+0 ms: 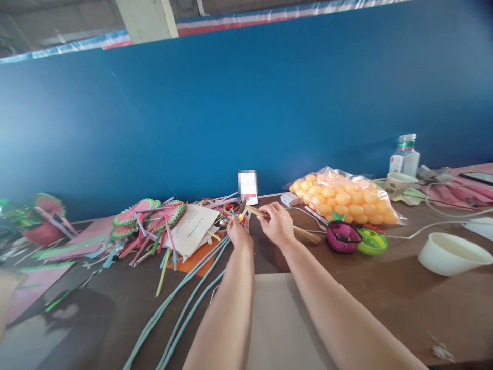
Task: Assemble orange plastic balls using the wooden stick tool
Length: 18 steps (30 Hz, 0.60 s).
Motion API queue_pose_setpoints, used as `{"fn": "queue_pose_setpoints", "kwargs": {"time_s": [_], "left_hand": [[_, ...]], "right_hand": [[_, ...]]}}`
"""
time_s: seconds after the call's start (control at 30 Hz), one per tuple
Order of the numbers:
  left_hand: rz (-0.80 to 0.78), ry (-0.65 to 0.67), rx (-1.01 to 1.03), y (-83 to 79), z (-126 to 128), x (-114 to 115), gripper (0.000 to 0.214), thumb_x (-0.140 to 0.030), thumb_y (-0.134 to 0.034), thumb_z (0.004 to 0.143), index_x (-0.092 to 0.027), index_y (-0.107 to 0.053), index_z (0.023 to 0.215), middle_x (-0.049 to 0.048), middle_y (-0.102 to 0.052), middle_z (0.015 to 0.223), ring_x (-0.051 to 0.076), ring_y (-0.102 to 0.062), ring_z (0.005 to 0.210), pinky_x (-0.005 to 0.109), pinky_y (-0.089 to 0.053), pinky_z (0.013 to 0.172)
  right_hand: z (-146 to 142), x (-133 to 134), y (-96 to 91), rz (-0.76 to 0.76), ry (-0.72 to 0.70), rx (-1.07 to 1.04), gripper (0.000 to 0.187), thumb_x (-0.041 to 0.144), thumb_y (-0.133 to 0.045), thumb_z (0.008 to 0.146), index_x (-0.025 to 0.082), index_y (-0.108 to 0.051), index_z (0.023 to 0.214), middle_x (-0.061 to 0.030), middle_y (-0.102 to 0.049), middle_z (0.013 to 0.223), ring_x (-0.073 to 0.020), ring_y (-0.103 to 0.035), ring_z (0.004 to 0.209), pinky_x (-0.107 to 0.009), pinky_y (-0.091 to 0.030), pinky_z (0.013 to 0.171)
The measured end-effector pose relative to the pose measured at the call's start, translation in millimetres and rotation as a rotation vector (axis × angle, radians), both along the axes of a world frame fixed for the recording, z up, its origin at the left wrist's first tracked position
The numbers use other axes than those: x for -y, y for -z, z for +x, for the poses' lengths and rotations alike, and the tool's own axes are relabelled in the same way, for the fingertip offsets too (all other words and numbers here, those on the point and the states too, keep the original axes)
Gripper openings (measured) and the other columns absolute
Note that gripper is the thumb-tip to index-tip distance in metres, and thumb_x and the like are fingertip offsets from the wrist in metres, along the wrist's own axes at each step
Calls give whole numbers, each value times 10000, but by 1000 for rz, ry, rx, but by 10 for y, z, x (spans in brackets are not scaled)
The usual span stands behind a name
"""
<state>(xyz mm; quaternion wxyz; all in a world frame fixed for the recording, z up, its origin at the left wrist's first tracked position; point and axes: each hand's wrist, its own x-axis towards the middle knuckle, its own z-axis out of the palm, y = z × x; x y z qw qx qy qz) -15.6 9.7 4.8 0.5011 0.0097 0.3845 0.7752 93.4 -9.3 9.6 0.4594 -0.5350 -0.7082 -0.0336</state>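
My right hand [278, 223] is wrapped around the wooden handle of a hammer [308, 235]. The handle's end sticks out behind the hand to the right, while the dark head is tilted above my left fingertips. Between the fingers of my left hand [239, 232] is a small yellow-orange round piece [241, 217], just below the hammer head. At this size I cannot tell whether head and piece touch. Behind the hands a phone [251, 199] with a blurred-out screen leans upright.
Pink-and-green paper fans [165, 216], a printed paper [195, 226] and pale blue tubes [185, 285] lie left. To the right are a bag of orange balls [346, 198], a purple basket [342, 241], a green basket [372, 241], a white bowl [442, 259] and a bottle [406, 156].
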Motion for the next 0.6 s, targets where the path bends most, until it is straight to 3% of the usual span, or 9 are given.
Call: {"fn": "queue_pose_setpoints", "kwargs": {"time_s": [0.6], "left_hand": [[-10, 9, -15, -27, 4, 24, 23, -153, -515, 917, -149, -536, 909, 37, -614, 786, 92, -637, 658, 216, -540, 713]], "right_hand": [[-4, -14, 16, 4, 3, -10, 131, 215, -623, 809, 242, -668, 929, -55, -641, 963, -217, -579, 907, -337, -423, 806]]}}
